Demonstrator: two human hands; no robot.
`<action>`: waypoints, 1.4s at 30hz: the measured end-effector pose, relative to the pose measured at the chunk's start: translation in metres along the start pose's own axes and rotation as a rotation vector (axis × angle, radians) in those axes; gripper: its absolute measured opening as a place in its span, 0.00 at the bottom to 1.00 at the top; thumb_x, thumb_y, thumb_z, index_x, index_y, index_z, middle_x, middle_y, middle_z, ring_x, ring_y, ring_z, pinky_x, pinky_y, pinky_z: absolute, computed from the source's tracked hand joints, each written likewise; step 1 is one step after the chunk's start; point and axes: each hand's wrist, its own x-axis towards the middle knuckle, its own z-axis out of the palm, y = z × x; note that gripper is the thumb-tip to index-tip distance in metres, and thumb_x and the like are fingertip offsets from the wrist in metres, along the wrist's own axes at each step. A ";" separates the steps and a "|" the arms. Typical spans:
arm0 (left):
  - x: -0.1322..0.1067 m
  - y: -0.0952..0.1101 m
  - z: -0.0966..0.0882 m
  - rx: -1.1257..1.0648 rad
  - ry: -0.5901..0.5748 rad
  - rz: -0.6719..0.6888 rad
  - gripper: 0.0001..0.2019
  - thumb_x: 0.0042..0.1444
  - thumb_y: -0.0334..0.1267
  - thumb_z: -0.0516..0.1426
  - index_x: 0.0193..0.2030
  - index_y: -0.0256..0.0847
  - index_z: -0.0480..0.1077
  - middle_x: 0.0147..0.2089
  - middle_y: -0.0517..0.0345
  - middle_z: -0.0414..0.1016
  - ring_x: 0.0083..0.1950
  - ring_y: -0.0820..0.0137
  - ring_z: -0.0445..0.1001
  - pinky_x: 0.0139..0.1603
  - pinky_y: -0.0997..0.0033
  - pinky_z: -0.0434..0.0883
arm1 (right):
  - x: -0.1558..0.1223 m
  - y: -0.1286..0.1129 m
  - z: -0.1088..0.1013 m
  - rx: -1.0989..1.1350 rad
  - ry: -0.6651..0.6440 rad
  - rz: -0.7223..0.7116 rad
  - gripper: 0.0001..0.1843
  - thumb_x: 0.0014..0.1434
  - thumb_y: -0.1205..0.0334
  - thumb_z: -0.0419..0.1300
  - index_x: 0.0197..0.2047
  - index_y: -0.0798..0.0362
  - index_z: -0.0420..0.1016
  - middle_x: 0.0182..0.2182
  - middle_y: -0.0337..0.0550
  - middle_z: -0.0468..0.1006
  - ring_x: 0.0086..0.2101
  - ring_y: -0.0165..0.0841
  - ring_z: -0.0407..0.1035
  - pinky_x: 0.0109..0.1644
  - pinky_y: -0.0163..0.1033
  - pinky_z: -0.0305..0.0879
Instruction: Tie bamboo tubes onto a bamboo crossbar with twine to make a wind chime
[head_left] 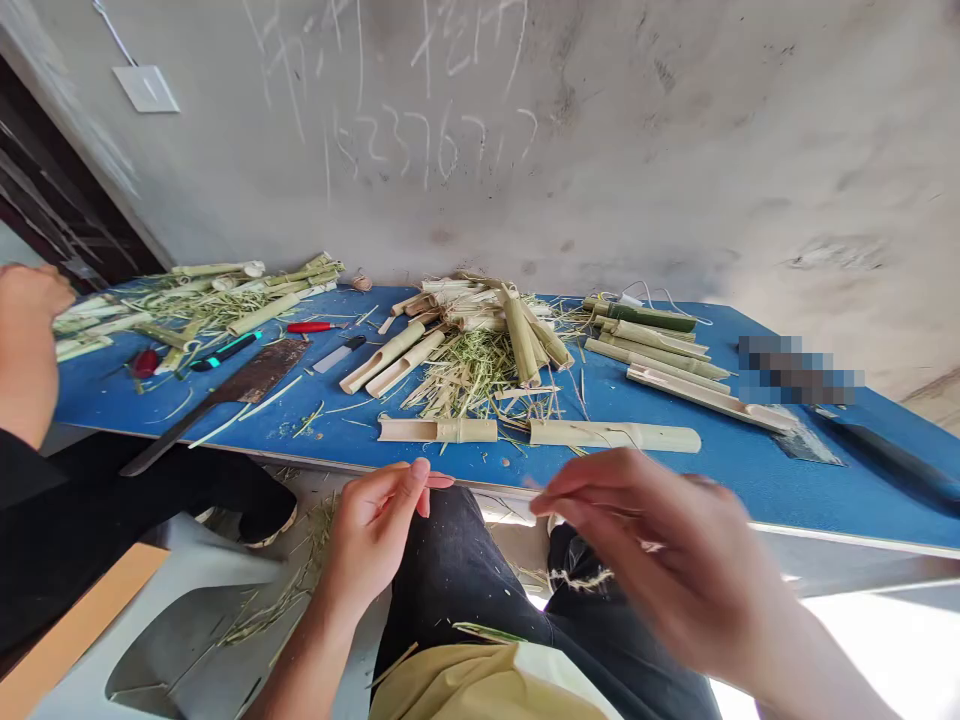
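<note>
As the head camera looks down over a person's lap, the left hand [371, 535] rises just short of the front edge of a blue bench [322, 450], its thumb and fingers pinched shut; whether the pinch holds a fine strand is too small to tell. The right hand [660, 565] is blurred, with its fingers loosely curled, and I cannot tell whether it grips anything. Just below it, a frayed tuft of pale twine [577, 578] lies against dark trousers [450, 565], and a tan cloth [480, 690] covers part of the lap.

Two split bamboo tubes [437, 430] rest along the near side of the bench, with a heap of bamboo shavings [469, 375] behind them. Long bamboo strips [660, 360] lie in a loose row to the right. Toward the left are a rust-stained cleaver [255, 375], a utility knife [337, 352], and a red-handled knife [311, 326]. At the far left, a co-worker's hand [26, 340] reaches over the bench's corner, near a pile of green bamboo pieces [202, 300]. Behind it all stands a grey wall [600, 150] scratched with white chalk marks.
</note>
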 end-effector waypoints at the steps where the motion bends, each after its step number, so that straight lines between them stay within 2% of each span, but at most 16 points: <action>1: 0.001 0.002 0.003 0.001 -0.003 0.014 0.30 0.69 0.60 0.57 0.22 0.41 0.71 0.23 0.58 0.70 0.22 0.73 0.60 0.27 0.72 0.63 | 0.003 0.000 0.019 0.006 -0.060 -0.011 0.06 0.76 0.64 0.56 0.50 0.47 0.75 0.33 0.37 0.84 0.27 0.26 0.76 0.30 0.30 0.66; 4: 0.003 0.004 0.010 0.003 0.008 0.016 0.29 0.71 0.57 0.56 0.22 0.41 0.69 0.23 0.59 0.69 0.23 0.73 0.60 0.31 0.72 0.66 | 0.007 0.005 0.057 -0.040 -0.050 -0.021 0.08 0.77 0.66 0.55 0.45 0.50 0.76 0.33 0.36 0.83 0.30 0.28 0.77 0.33 0.32 0.68; 8: 0.002 0.004 0.014 -0.011 0.007 -0.008 0.29 0.72 0.56 0.56 0.22 0.42 0.68 0.26 0.56 0.73 0.29 0.69 0.71 0.38 0.72 0.71 | 0.007 0.010 0.077 -0.133 0.080 -0.029 0.08 0.76 0.66 0.56 0.45 0.51 0.76 0.43 0.42 0.85 0.39 0.33 0.80 0.42 0.35 0.71; 10: 0.002 0.004 0.018 -0.006 0.011 -0.004 0.29 0.72 0.56 0.56 0.22 0.42 0.67 0.26 0.56 0.74 0.30 0.69 0.73 0.37 0.72 0.70 | 0.007 0.011 0.084 -0.214 0.136 -0.010 0.07 0.76 0.65 0.56 0.45 0.51 0.76 0.48 0.45 0.85 0.41 0.35 0.80 0.42 0.37 0.70; 11: 0.002 0.005 0.021 0.003 0.014 0.003 0.29 0.72 0.56 0.55 0.22 0.42 0.66 0.25 0.57 0.72 0.29 0.69 0.71 0.34 0.72 0.69 | 0.007 0.012 0.088 -0.252 0.150 0.007 0.07 0.76 0.64 0.56 0.45 0.51 0.75 0.46 0.46 0.85 0.40 0.35 0.80 0.40 0.37 0.69; 13: 0.001 0.008 0.027 0.023 0.017 0.028 0.29 0.73 0.54 0.54 0.21 0.42 0.64 0.22 0.60 0.67 0.25 0.72 0.67 0.29 0.73 0.65 | 0.007 0.016 0.096 -0.304 0.169 0.031 0.09 0.76 0.63 0.55 0.43 0.51 0.74 0.37 0.42 0.84 0.33 0.34 0.78 0.34 0.37 0.64; 15: 0.000 0.012 0.030 0.027 0.001 0.064 0.28 0.74 0.51 0.53 0.21 0.42 0.63 0.21 0.60 0.65 0.25 0.72 0.66 0.29 0.74 0.66 | 0.005 0.021 0.102 -0.319 0.199 0.019 0.09 0.76 0.64 0.55 0.41 0.51 0.73 0.30 0.39 0.81 0.28 0.34 0.75 0.31 0.38 0.60; 18: -0.002 0.014 0.027 0.028 -0.109 0.172 0.22 0.75 0.45 0.52 0.29 0.41 0.73 0.29 0.57 0.73 0.30 0.71 0.73 0.35 0.75 0.72 | 0.000 0.028 0.105 -0.182 0.223 -0.004 0.07 0.76 0.66 0.56 0.42 0.50 0.72 0.31 0.38 0.81 0.29 0.31 0.74 0.34 0.35 0.62; 21: -0.005 0.010 0.020 0.109 -0.260 0.380 0.09 0.71 0.38 0.58 0.51 0.42 0.79 0.40 0.54 0.80 0.36 0.70 0.77 0.41 0.75 0.76 | -0.006 0.031 0.105 0.137 0.171 0.093 0.05 0.75 0.65 0.57 0.44 0.49 0.71 0.34 0.37 0.83 0.30 0.28 0.74 0.35 0.32 0.65; 23: -0.006 0.005 0.018 0.193 -0.258 0.484 0.13 0.68 0.32 0.60 0.57 0.44 0.78 0.45 0.54 0.83 0.38 0.71 0.80 0.44 0.77 0.77 | -0.008 0.030 0.104 0.344 0.114 0.195 0.05 0.75 0.62 0.58 0.44 0.49 0.72 0.35 0.38 0.83 0.31 0.28 0.74 0.35 0.31 0.66; 27: -0.006 -0.002 0.023 0.287 -0.145 0.570 0.10 0.68 0.25 0.60 0.49 0.42 0.79 0.43 0.56 0.86 0.41 0.73 0.83 0.45 0.79 0.76 | -0.011 0.030 0.104 0.580 0.039 0.368 0.12 0.75 0.52 0.59 0.41 0.50 0.71 0.30 0.37 0.79 0.28 0.28 0.70 0.31 0.31 0.63; 30: -0.005 -0.001 0.026 0.293 -0.123 0.576 0.09 0.68 0.24 0.59 0.44 0.42 0.78 0.39 0.58 0.85 0.39 0.73 0.83 0.43 0.79 0.75 | -0.015 0.033 0.105 0.634 -0.016 0.412 0.15 0.75 0.48 0.58 0.41 0.50 0.70 0.27 0.36 0.76 0.27 0.27 0.67 0.31 0.31 0.61; 34: -0.004 0.003 0.027 0.283 -0.046 0.467 0.06 0.69 0.30 0.60 0.41 0.42 0.78 0.33 0.60 0.81 0.30 0.74 0.75 0.32 0.77 0.69 | -0.022 0.037 0.107 0.565 -0.037 0.364 0.17 0.78 0.47 0.53 0.44 0.51 0.72 0.27 0.34 0.71 0.27 0.27 0.61 0.32 0.32 0.58; 36: -0.004 0.004 0.027 0.281 -0.021 0.413 0.07 0.70 0.32 0.60 0.40 0.42 0.78 0.32 0.60 0.80 0.29 0.74 0.72 0.30 0.76 0.67 | -0.025 0.039 0.109 0.527 -0.008 0.341 0.16 0.78 0.48 0.53 0.47 0.51 0.74 0.28 0.35 0.72 0.27 0.28 0.60 0.31 0.32 0.58; 40: -0.003 0.007 0.031 0.274 -0.020 0.400 0.06 0.69 0.34 0.60 0.40 0.42 0.78 0.31 0.60 0.79 0.28 0.74 0.71 0.30 0.76 0.67 | -0.027 0.045 0.113 0.457 0.034 0.292 0.15 0.79 0.53 0.52 0.46 0.51 0.75 0.31 0.38 0.78 0.29 0.28 0.66 0.34 0.33 0.62; 42: -0.002 0.010 0.033 0.278 0.003 0.416 0.06 0.69 0.33 0.60 0.39 0.42 0.78 0.32 0.59 0.79 0.27 0.74 0.71 0.30 0.76 0.68 | -0.028 0.047 0.114 0.331 0.044 0.213 0.13 0.79 0.58 0.52 0.47 0.52 0.76 0.34 0.40 0.81 0.31 0.29 0.70 0.36 0.34 0.64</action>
